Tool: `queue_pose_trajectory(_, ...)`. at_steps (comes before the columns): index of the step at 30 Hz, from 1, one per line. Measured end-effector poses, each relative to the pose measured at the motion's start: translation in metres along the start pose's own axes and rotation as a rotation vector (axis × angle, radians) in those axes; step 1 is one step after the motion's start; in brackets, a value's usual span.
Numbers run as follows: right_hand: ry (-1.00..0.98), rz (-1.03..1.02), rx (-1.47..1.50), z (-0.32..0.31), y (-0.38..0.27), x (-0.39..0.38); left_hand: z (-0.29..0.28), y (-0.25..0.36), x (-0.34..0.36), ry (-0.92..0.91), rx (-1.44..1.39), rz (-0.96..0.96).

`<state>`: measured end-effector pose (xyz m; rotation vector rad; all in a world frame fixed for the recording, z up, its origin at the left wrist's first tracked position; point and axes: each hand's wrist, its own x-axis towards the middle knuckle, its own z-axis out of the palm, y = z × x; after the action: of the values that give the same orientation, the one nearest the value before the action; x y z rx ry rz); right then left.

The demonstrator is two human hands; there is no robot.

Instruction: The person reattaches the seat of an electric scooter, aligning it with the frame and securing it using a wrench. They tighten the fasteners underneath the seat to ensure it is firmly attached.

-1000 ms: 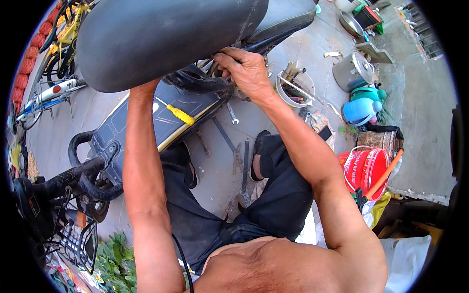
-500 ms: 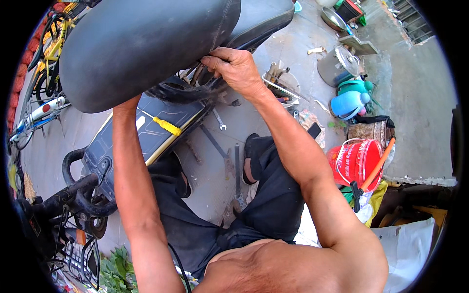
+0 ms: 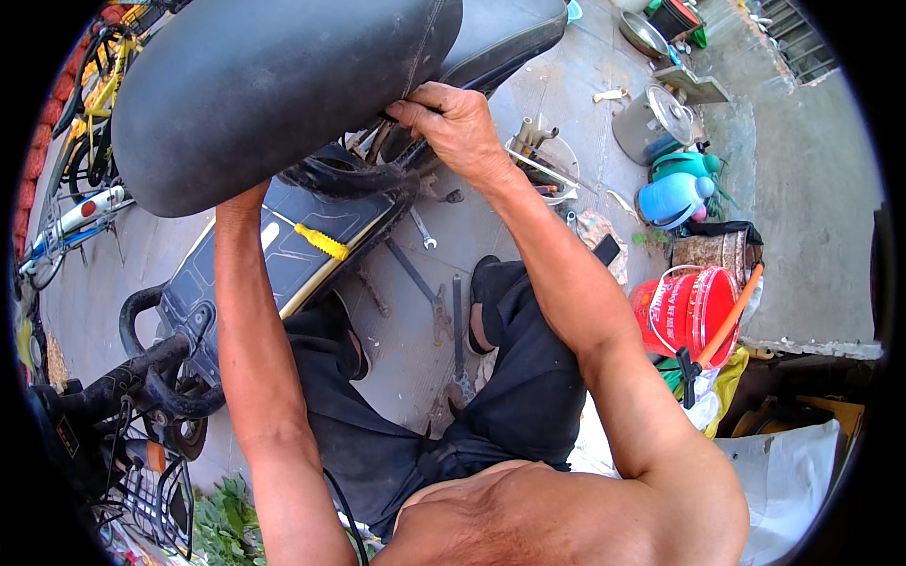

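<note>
A padded black seat (image 3: 274,85) lies across the top of the view, over an electric bike's footboard (image 3: 245,274). My left hand (image 3: 242,198) reaches under the seat's near left edge, its fingers hidden. My right hand (image 3: 451,127) is pinched at the seat's lower right edge beside the seam; what its fingertips hold is hidden. Below that edge is the dark metal frame (image 3: 344,179). A yellow-handled screwdriver (image 3: 321,241) lies on the footboard, and a wrench (image 3: 424,229) lies on the ground.
To the right stand a tool bucket (image 3: 543,165), steel pot (image 3: 656,127), blue jug (image 3: 675,201) and red bucket (image 3: 684,316). Handlebars (image 3: 104,406) are at lower left, bicycles (image 3: 99,123) at upper left. More tools (image 3: 439,321) lie between my feet.
Since a second ago the seat has shifted left and down toward me, with both my hands moving along with it. The surroundings also slid left as the view moved.
</note>
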<state>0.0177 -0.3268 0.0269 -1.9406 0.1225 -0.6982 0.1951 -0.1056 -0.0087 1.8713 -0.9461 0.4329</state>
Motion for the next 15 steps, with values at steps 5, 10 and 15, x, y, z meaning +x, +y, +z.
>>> queue_pose_trajectory(5,0.004,-0.017,-0.033,-0.0002,-0.0003,-0.0004,0.001,-0.0068,-0.0008,0.002,-0.024,-0.023)
queue_pose_trajectory(10,0.006,0.0,-0.02,-0.0006,0.0021,-0.0004,0.0004,-0.0107,0.0003,0.016,0.016,0.028)
queue_pose_trajectory(15,0.004,0.033,0.03,0.0001,0.0001,-0.0016,-0.0004,-0.0036,0.0013,0.017,0.012,0.055)
